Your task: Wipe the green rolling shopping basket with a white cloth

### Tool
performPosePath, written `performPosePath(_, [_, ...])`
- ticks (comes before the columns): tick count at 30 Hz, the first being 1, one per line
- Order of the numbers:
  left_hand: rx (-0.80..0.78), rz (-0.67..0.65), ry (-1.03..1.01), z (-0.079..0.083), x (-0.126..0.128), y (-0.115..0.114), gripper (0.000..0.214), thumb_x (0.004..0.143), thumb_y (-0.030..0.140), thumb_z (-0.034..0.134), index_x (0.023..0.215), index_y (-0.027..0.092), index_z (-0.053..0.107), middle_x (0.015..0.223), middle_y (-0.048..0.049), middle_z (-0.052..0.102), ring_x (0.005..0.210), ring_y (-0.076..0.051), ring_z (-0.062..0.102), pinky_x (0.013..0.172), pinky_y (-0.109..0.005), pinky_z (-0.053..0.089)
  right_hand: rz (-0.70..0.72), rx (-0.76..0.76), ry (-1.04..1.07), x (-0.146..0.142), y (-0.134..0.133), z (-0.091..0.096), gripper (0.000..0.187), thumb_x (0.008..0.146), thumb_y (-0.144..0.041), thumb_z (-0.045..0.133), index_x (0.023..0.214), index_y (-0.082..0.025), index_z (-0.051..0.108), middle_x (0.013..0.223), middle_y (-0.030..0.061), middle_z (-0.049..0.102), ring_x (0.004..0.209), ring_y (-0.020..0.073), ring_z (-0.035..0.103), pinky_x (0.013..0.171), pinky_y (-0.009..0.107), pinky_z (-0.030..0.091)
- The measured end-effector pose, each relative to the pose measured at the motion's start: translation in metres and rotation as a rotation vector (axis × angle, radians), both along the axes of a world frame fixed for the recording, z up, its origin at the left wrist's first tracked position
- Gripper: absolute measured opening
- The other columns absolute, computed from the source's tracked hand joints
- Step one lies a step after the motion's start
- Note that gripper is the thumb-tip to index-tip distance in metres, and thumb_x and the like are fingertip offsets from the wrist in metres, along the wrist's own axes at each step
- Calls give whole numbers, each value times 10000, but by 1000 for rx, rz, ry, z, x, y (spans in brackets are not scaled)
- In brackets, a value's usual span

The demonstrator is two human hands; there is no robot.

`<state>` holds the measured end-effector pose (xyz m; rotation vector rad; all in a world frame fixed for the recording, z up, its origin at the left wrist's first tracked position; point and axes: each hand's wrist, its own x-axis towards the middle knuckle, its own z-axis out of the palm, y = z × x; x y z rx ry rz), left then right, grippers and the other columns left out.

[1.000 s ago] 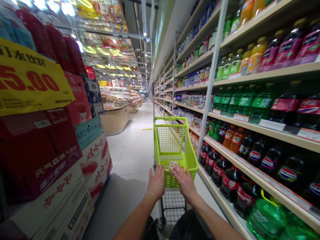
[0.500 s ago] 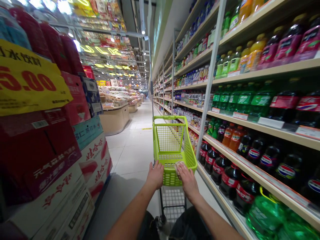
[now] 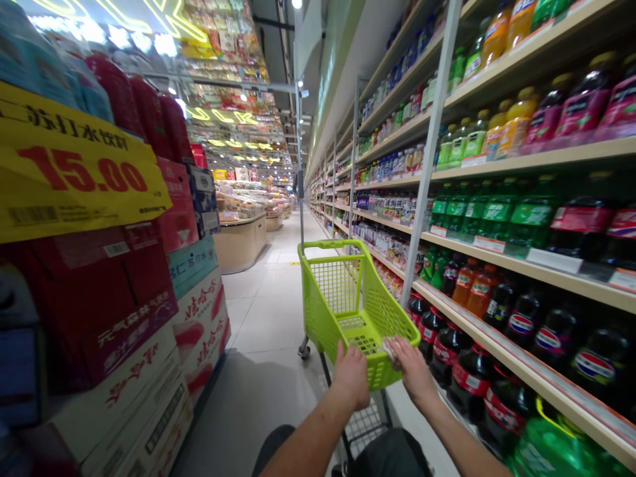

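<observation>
A lime-green shopping cart (image 3: 385,375) stands in front of me, angled with its near end to the right; its basket looks bare inside. My left hand (image 3: 352,376) is closed round the near left corner of the basket rim, thumb up. At the right part of the near rim, my right hand (image 3: 411,371) presses a crumpled white tissue or cloth (image 3: 389,348) against the plastic, fingers bent over it. Most of that white piece is hidden under the fingers. Below the basket, my forearms and knees partly cover the cart's lower wire rack (image 3: 365,424).
Drink shelves (image 3: 497,245) run along the right, close to the cart. Stacked cartons (image 3: 199,318) with a yellow price sign (image 3: 84,169) stand at the left. A tiled aisle (image 3: 253,318) leads past rounded display counters (image 3: 243,245).
The cart's near end has swung to the right, so the basket now stands at an angle. Both hands have moved right with the rim. The view has shifted slightly left.
</observation>
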<state>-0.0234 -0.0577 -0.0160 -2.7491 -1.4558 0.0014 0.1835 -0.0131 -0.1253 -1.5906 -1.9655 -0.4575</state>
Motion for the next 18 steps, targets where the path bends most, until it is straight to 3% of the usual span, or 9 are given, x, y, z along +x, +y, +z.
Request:
performPosePath(4, [-41,-136,-30,-4,16,-2,731,630,335,512,1285,58,346,1335,-184,397,1279,-278,272,1082,-505,71,-91,-81,62,28,-2,8,547,744,-5,302,1201,-216,517,1301,89,470,1210,216,410,942,479,347])
performPosePath(7, [-59,-202,-76,-9,16,8,737,675,324,463,1342,94,249,1431,-134,256,1328,-242,173,1075,-526,69,-140,-94,132,25,-15,6,514,764,-41,285,1196,-183,524,1298,105,469,1216,222,404,952,485,332])
performPosePath(11, [-16,-91,-19,-5,7,32,734,679,263,450,1356,95,221,1453,-121,189,1342,-230,131,1070,-538,62,-82,-42,175,-11,-37,2,527,770,-58,267,1231,-183,491,1298,88,473,1220,195,399,968,439,327])
performPosePath(15, [4,48,79,10,-4,57,747,660,213,469,1357,108,222,1450,-130,190,1342,-231,131,1063,-546,69,9,-1,163,-36,-40,13,552,745,-36,282,1230,-196,492,1296,61,479,1232,173,380,984,402,311])
performPosePath(18, [14,80,85,21,-13,70,767,647,195,483,1358,101,212,1455,-132,168,1345,-233,114,1062,-547,58,-114,-43,187,-30,-32,25,550,732,-27,304,1218,-193,501,1286,71,489,1212,198,404,980,441,298])
